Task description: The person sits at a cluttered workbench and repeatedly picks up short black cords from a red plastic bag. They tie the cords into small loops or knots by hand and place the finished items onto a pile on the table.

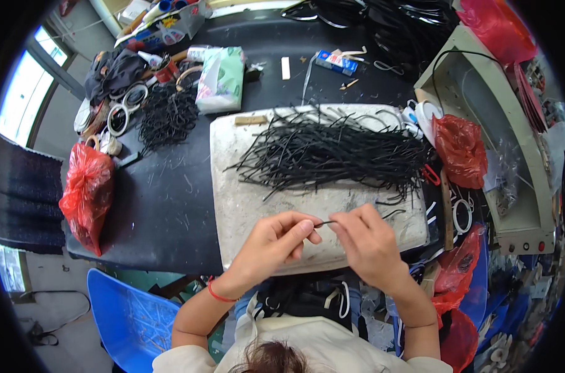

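Note:
My left hand [273, 244] and my right hand [364, 239] meet over the near edge of a worn white board [245, 205]. Both pinch one short black cord [326, 222] between their fingertips, the cord stretched level between them. A red band circles my left wrist. Farther back on the board lies a big loose pile of black cords [332, 155], spread from the middle to the right edge. A single curved cord [394, 214] lies just right of my right hand.
The board sits on a black table [164, 211]. A red plastic bag [85, 189] hangs at its left edge, another red bag [461, 149] lies at the right. A green-white packet [221, 78], tape rolls [118, 118] and a second cord heap [167, 115] sit behind. A blue chair [130, 317] stands lower left.

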